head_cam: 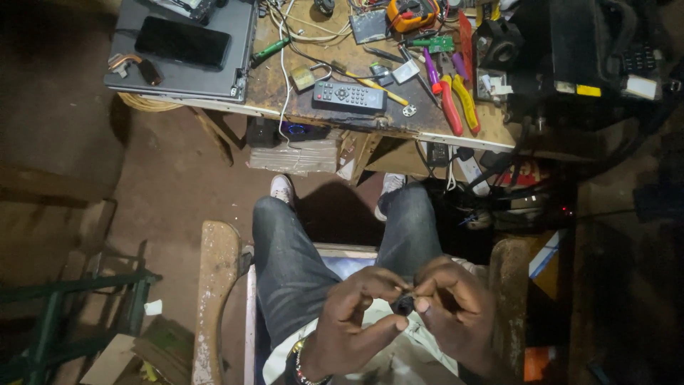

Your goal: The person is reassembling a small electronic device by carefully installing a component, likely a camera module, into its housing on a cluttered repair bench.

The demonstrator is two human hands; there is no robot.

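Left hand point(353, 321) and right hand point(452, 310) meet over the lap, fingers of both pinched on a small black part point(404, 304), its kind unclear. Risk: it could slip onto the dim floor point(171, 185). The cluttered desk point(285, 78) sits well ahead; knee room is narrow.

Small dark part point(404, 305) pinched between left hand point(353, 324) and right hand point(456, 306): mostly covered by fingertips, kind indeterminable. Both wrists cut off by lower edge. Worktop point(299, 89) cropped at top; right side lost in shadow.
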